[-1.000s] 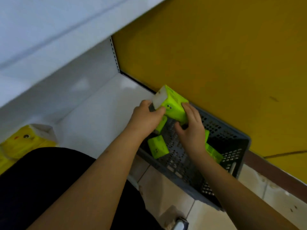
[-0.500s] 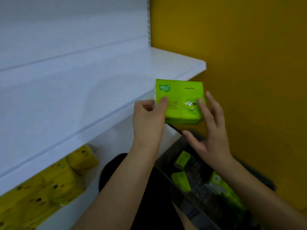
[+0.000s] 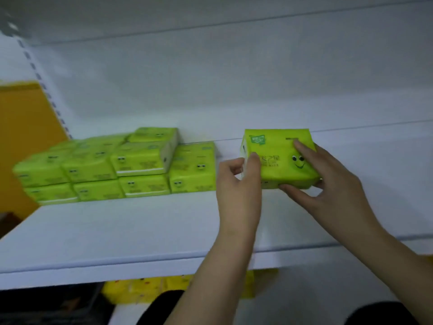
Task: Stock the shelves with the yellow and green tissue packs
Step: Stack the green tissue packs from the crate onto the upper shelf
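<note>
Gripping one green pack [image 3: 278,158] with both hands, above the white shelf [image 3: 131,233] and to the right of the stocked stack [image 3: 117,166]. Left hand [image 3: 236,181]: clasping the pack's left end, thumb curled onto the printed top face, fingers wrapping the white end panel. Right hand [image 3: 328,181]: holding the right end, fingers lying across the top face, thumb hooking under the near lower edge. Facing the camera with the smiling-face print. Cannot tell whether the pack is touching the shelf or hanging just above it; the underside is hidden by the hands.

Standing well apart from the held pack, with bare shelf between: green packs in two layers toward the left rear, one more lying on top as a third layer. Rising behind the stack: a perforated shelf upright [image 3: 44,87], with an orange wall [image 3: 21,137] beyond it. Showing below the shelf's front edge: yellow packs [image 3: 145,288] on a lower level, partly hidden and blurred.
</note>
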`<state>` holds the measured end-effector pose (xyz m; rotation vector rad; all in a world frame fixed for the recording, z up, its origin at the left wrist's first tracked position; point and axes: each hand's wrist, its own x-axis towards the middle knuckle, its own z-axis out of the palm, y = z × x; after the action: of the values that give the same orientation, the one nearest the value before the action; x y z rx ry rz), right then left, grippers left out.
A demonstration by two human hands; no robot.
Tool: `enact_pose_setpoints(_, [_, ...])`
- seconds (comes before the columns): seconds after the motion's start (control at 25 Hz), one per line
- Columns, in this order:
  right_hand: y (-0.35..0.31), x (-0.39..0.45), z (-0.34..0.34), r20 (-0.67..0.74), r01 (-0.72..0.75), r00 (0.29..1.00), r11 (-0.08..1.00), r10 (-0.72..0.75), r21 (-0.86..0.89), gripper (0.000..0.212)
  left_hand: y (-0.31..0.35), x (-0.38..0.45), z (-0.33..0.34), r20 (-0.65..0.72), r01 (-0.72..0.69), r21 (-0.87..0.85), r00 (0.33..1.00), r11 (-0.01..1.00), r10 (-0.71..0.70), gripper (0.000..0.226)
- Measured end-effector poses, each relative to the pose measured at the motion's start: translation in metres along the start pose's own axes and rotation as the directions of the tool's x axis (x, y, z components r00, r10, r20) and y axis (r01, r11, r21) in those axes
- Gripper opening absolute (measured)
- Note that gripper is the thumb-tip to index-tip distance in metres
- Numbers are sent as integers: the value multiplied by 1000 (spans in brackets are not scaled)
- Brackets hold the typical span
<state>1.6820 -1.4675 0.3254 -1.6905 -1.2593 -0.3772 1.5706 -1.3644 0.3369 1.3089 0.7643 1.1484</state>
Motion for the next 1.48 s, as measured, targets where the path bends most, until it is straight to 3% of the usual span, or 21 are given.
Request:
enact_pose_setpoints(0.12, [-20, 35, 51, -48, 12, 999, 998, -9, 63, 75, 18, 34, -50, 0, -216, 227, 975, 950, 222, 44])
enact_pose_setpoints(0.24, [-34, 72, 94, -78, 19, 997, 993, -10, 116, 75, 30, 63, -99, -31, -432, 582, 835, 690, 549, 40])
enact_pose_setpoints(0.32, [-39, 98, 122, -45, -2, 999, 995, 6, 96, 77, 21, 84, -127, 12, -410, 786, 758, 462, 653, 39])
enact_pose_setpoints(0.4, [-39, 120, 153, 40, -40, 998, 999, 39, 29, 78, 5, 100, -145, 49, -371, 857, 749, 357, 661, 40])
enact_pose_setpoints(0.56, [-29, 139, 204, 222, -85, 970, 993, 100, -78, 68, -20, 105, -149, 64, -395, 845, 744, 361, 665, 40])
enact_pose_setpoints(0.84, [-26, 142, 200, 320, -143, 934, 987, 159, -71, 77, -11, 91, -141, 89, -392, 852, 762, 347, 641, 49])
enact_pose_setpoints(0.96, [-27, 124, 157, 235, -154, 959, 988, 156, -26, 72, -1, 64, -110, 138, -504, 770, 731, 392, 669, 49])
enact_pose_setpoints(1.12, [-4, 93, 59, 96, -143, 984, 989, 147, -47, 67, 0, 10, -30, 317, -659, 605, 714, 447, 624, 45])
enact_pose_setpoints(1.28, [39, 52, -61, -39, -281, 960, 954, 279, -102, 60, -13, -59, 60, 493, -735, 470, 678, 489, 545, 42])
enact_pose_setpoints(1.4, [77, 0, -147, -223, -382, 912, 913, 345, -147, 55, -30, -123, 124, 654, -823, 293, 544, 487, 525, 35])
enact_pose_setpoints(1.48, [106, -44, -190, -336, -462, 855, 875, 395, -148, 50, -51, -164, 162, 788, -851, 189, 430, 490, 441, 32])
